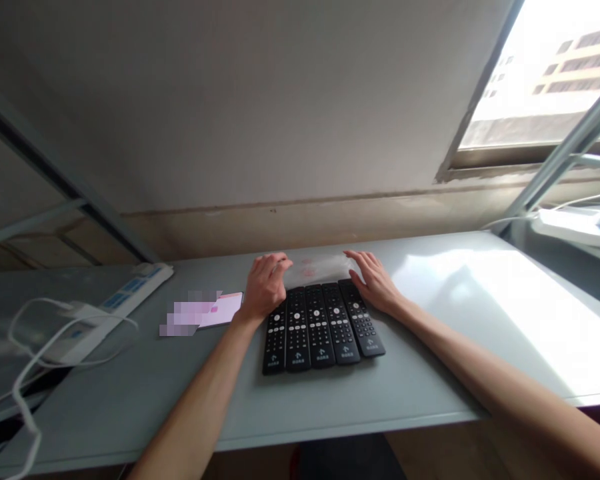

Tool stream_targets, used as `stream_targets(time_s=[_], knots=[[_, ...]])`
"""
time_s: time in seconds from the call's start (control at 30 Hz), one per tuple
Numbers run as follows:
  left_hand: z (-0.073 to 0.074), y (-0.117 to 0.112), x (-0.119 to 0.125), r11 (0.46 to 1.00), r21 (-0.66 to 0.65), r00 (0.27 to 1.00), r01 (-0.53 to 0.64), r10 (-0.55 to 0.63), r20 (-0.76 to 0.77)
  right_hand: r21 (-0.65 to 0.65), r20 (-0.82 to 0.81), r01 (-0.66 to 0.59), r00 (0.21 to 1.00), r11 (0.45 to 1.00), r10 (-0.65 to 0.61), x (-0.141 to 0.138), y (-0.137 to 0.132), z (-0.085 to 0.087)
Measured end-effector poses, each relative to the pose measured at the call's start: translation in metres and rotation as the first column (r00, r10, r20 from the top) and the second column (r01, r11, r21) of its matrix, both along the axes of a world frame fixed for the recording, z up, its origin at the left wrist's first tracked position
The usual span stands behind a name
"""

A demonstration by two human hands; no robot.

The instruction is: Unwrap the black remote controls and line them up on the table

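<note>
Several black remote controls [317, 327] lie side by side in a row on the grey desk, the rightmost one slightly slanted. Just behind their far ends is a clear plastic bag [317, 268] with faint red print. My left hand [267, 287] is at the bag's left end, its fingers curled and closed on the edge of the plastic, above the leftmost remote. At the bag's right end, my right hand [374, 281] is open, thumb and fingers apart. Its thumb is close to the far end of the rightmost remote.
A phone [230, 310] with a lit pink screen lies left of my left hand, partly blurred out. Farther left, a white power strip [135, 290] has a white cable [25, 400] looping over it. Metal frame bars rise at both ends of the desk [360, 407]; a wall stands behind.
</note>
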State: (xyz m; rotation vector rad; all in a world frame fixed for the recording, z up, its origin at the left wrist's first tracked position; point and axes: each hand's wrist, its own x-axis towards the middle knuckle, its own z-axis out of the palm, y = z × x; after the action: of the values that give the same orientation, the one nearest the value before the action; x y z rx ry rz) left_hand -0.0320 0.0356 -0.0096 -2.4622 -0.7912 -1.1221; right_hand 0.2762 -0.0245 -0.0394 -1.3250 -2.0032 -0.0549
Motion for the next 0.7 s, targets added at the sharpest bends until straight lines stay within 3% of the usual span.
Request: stream_targets(time_s=[0.2,0.37,0.7], knots=[[-0.005,-0.002,0.006,0.999,-0.052,0.998,0.003,0.001,0.066,-0.02,0.039,0.008,0.999,1.0,-0.008,0.003,0.004,-0.003],[-0.004,0.0,0.004,0.999,-0.014,0.996,0.035,-0.034,0.083,-0.081,0.071,-0.014,0.997,0.997,0.02,0.005,0.005,-0.005],[-0.018,0.011,0.004,0.995,-0.081,0.98,-0.059,0.073,0.187,-0.146,0.118,-0.093,0.987,0.985,0.111,0.007,0.007,-0.007]])
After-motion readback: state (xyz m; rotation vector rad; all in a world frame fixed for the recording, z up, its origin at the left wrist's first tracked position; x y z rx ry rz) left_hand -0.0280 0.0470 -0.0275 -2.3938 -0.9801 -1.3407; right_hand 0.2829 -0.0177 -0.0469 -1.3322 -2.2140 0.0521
